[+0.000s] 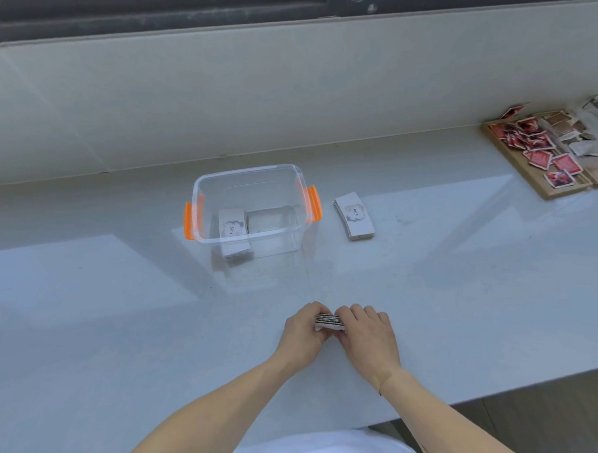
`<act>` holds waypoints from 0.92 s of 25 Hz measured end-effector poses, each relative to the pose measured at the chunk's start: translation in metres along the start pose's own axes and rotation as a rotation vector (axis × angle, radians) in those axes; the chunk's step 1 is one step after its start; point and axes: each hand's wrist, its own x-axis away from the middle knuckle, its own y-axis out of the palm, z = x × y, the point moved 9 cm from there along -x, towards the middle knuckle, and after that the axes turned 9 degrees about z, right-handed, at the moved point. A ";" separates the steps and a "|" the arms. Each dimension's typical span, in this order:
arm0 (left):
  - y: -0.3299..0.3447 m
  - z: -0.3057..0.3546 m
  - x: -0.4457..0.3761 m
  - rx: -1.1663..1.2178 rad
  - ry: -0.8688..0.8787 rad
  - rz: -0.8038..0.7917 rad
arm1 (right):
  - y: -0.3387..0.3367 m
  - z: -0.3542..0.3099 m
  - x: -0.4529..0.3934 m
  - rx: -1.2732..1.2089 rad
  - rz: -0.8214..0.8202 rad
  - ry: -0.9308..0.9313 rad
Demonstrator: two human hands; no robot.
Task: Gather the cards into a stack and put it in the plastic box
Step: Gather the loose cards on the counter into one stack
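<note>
A clear plastic box [200, 189] with orange side latches stands on the pale counter, lid off. Inside it, on the left, lies a white stack of cards [233, 234] with "love" printed on top. A second white stack of cards [354, 217] lies on the counter just right of the box. Near the front edge, my left hand [304, 332] and my right hand [367, 336] press together around a third stack of cards [329, 321], held on edge between the fingers; most of it is hidden by the hands.
A wooden tray [514, 162] at the far right holds several red and brown packets. A low wall and window frame run behind the counter. The counter's front edge [503, 390] drops off at the lower right.
</note>
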 end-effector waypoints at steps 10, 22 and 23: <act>-0.045 0.078 0.011 -0.282 0.569 0.101 | -0.006 -0.004 -0.006 -0.740 0.009 0.377; -0.043 0.061 0.034 -0.706 0.661 0.176 | 0.012 -0.009 0.000 -0.691 -0.028 0.335; -0.046 0.065 0.035 -0.659 0.681 0.188 | 0.012 -0.010 -0.001 -0.701 -0.035 0.326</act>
